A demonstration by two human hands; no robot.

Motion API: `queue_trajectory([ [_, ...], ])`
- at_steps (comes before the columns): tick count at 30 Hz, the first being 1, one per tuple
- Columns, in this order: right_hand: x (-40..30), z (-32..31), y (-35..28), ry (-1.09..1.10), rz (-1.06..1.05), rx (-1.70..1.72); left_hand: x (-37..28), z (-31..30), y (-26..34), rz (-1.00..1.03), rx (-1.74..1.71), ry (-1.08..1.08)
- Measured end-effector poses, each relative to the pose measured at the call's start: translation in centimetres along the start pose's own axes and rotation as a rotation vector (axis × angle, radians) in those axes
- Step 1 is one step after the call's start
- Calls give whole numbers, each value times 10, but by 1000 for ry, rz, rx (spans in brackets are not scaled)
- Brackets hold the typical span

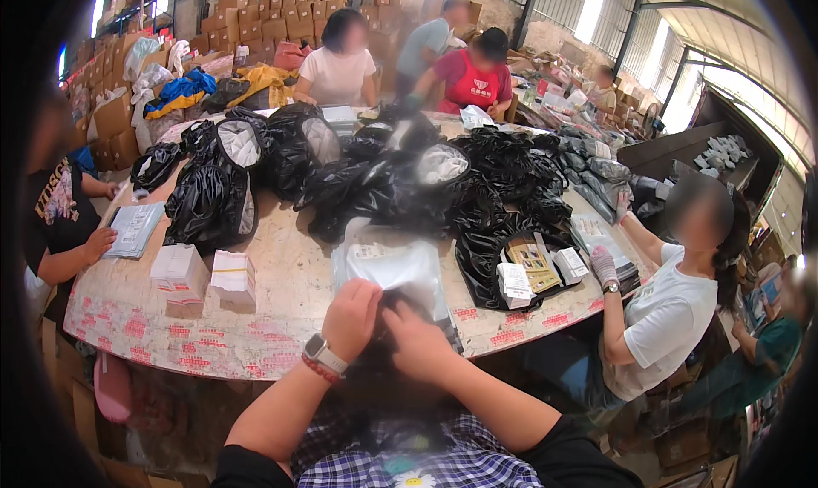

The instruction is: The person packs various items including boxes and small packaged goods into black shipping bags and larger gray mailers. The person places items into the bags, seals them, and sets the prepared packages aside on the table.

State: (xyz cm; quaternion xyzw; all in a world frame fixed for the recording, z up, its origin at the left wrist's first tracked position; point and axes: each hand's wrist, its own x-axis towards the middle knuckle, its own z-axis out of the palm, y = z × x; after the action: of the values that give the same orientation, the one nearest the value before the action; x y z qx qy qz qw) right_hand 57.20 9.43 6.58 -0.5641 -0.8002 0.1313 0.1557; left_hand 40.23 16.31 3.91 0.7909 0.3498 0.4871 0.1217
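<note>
At the near edge of the table, my left hand, with a watch and red bead bracelet on its wrist, pinches the edge of a dark, blurred item. It looks like black plastic or fabric. My right hand touches the same item from the other side, its fingers bent; the blur hides whether they grip it. Just beyond both hands lies a stack of pale plastic mailing bags with a printed label on top. Glossy black elastic-edged covers are heaped behind the stack.
Two stacks of small white cards or boxes stand left on the table. At right, a black cover holds white card stacks and a printed leaflet. Co-workers handle bags at both sides.
</note>
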Motion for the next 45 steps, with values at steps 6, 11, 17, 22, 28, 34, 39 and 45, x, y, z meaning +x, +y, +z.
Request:
queue_trajectory([
  [6,36,10,30,72,200,709,-32,-14,18,-269,248,-119],
  [11,41,28,23,124,95,635,-46,3,9,-268,114,-96],
  [17,6,2,5,350,0,167,-73,-18,28,-393,-339,-175],
  [22,43,81,42,77,-66,-54,-88,-17,35,-479,-390,-269],
  [28,77,78,13,237,-121,-184,-86,-42,58,-424,-321,-208],
  [34,64,83,6,265,-141,-170,-101,-35,46,-435,-410,-380],
  [39,41,68,17,307,-145,-173,-100,-23,46,-320,-264,-219],
  [45,-13,78,37,289,-127,-201,-113,-28,57,-550,-543,-300],
])
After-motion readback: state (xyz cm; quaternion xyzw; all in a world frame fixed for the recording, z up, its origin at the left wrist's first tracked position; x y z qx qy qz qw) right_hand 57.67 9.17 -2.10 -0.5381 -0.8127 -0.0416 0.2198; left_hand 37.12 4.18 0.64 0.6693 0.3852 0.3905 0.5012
